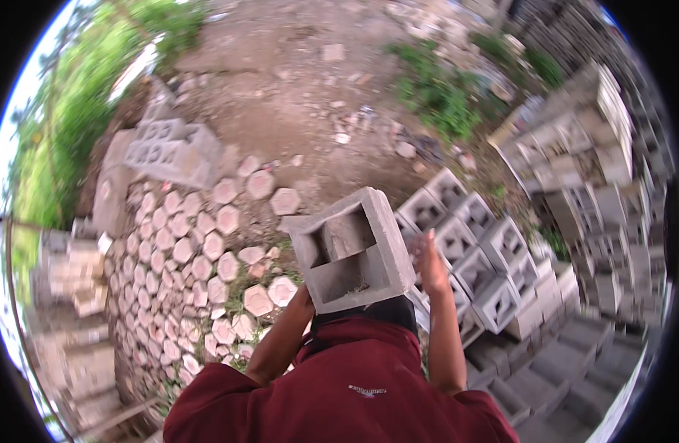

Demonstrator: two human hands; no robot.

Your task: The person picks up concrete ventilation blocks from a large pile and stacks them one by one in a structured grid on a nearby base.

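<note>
A grey hollow concrete block [321, 289] is held up in front of my body, tilted, its cavities facing up toward me. My left hand [304, 297] grips its lower left side; most of the fingers are hidden behind the block. On the other side, my right hand [429, 267] is raised close to the block's right face with fingers stretched out, slightly blurred. Whether it touches the block I cannot tell.
Stacked hollow blocks [457, 240] stand just to my right, with taller block stacks [575, 148] beyond. Several hexagonal pavers [184, 247] cover the ground at left. Further off are another group of blocks [173, 151], bare dirt [280, 96] and weeds [435, 92].
</note>
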